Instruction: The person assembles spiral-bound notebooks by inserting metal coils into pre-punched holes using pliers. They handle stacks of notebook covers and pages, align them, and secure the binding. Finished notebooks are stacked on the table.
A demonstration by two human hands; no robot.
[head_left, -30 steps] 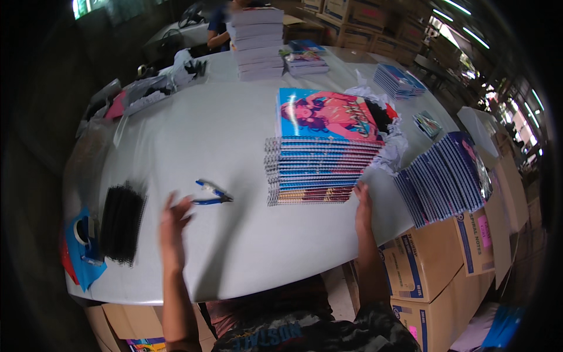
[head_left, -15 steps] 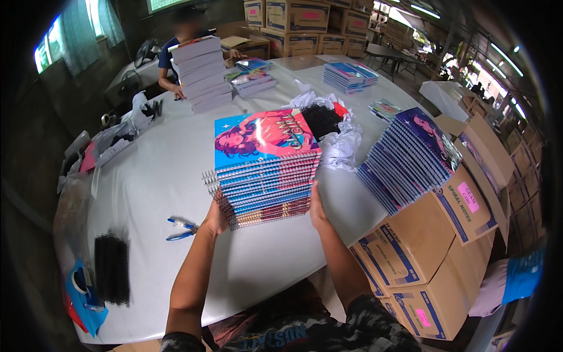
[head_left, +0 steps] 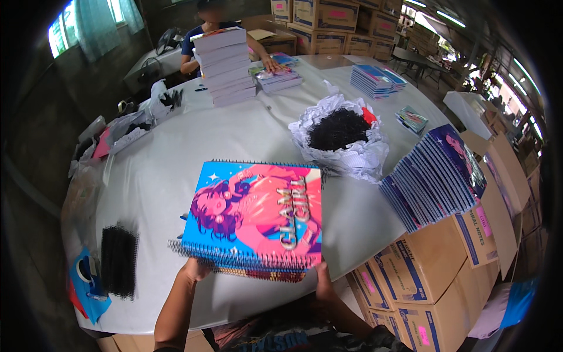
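Between my two hands is a thick stack of spiral notebooks (head_left: 252, 211), its pink and blue illustrated cover facing up. My left hand (head_left: 196, 268) grips the near left corner, next to loose-looking coil ends. The right hand (head_left: 322, 278) presses the near right corner, its fingers partly hidden beneath the stack. Past the stack lies crumpled white paper (head_left: 369, 157) around a heap of black plastic coils (head_left: 337, 130). Only a small blue piece of the pliers (head_left: 184, 217) shows at the stack's left edge.
More notebooks (head_left: 431, 179) lean in a pile at right, beside cardboard boxes (head_left: 416, 270). Black coils (head_left: 119, 261) and a tape dispenser (head_left: 91, 278) lie left. Across the table (head_left: 158, 176), a co-worker (head_left: 214, 26) is behind a tall paper stack (head_left: 226, 70).
The notebook stack has come closer to me and tipped so the cover shows more fully. It now hides most of the pliers. The co-worker's hand has moved onto the far notebooks.
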